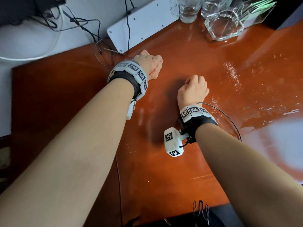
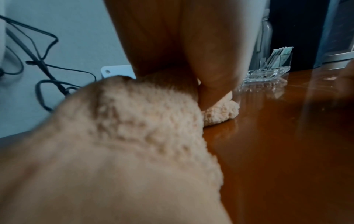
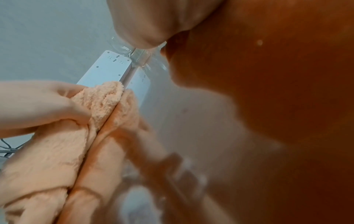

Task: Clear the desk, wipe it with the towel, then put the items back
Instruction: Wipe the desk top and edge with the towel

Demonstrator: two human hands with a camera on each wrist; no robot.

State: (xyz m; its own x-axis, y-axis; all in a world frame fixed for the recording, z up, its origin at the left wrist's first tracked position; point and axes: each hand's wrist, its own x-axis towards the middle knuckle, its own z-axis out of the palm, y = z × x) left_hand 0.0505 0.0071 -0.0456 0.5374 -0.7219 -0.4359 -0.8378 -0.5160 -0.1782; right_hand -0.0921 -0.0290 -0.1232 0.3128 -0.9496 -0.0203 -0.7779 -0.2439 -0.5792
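My left hand [image 1: 144, 63] grips a bunched peach towel [image 1: 156, 67] and holds it down on the glossy orange-brown desk [image 1: 180, 161] near its back edge. The left wrist view shows the towel [image 2: 134, 121] close up, with fingers [image 2: 216, 84] pushing it onto the wood. My right hand [image 1: 194, 90] rests on the desk to the right of the towel, curled into a fist with nothing in it. In the right wrist view the left hand [image 3: 38, 103] clutches the towel [image 3: 99, 109]. White crumbs [image 1: 232, 74] and wet streaks [image 1: 270, 112] lie to the right.
Two drinking glasses [image 1: 188, 9], a heavy glass dish [image 1: 224, 27] and a clear acrylic holder [image 1: 255, 10] stand at the desk's back right. A white power strip [image 1: 142, 22] and black cables [image 1: 73, 22] lie behind the back edge. Something white and blurred [image 1: 287, 141] sits at the right.
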